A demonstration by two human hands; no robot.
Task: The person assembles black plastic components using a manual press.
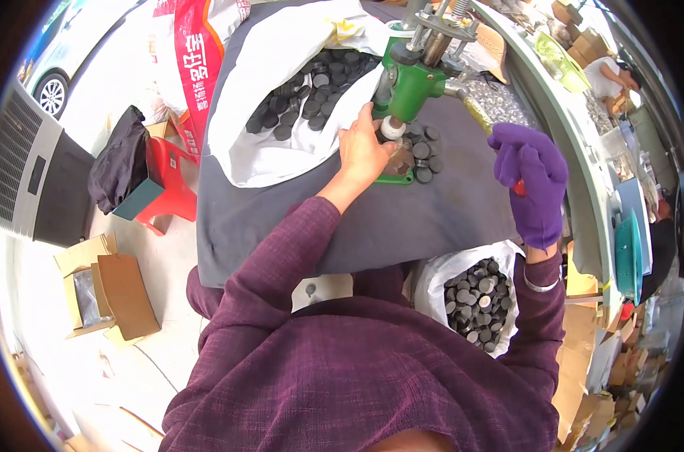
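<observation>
A green hand press [416, 92] stands on the dark-covered table, its white-tipped ram [392, 128] low over the base [396, 179]. My bare left hand [363, 153] is beside that tip, thumb and forefinger apart, with no held piece visible. Several black round caps [425, 162] lie right of the base. In a purple glove, my right hand [532, 177] is closed around the press lever [477, 113]; a bit of red shows between the fingers. Left of the press, a white sack [240, 154] lies open with many black discs [312, 94] inside.
By my right knee, a white bag [431, 290] holds more black and grey discs. A red stool [169, 188] with dark cloth and an open cardboard box [127, 294] stand at left. Clear small parts [504, 98] and a shelf edge [583, 143] border the right. Another person [609, 79] sits far right.
</observation>
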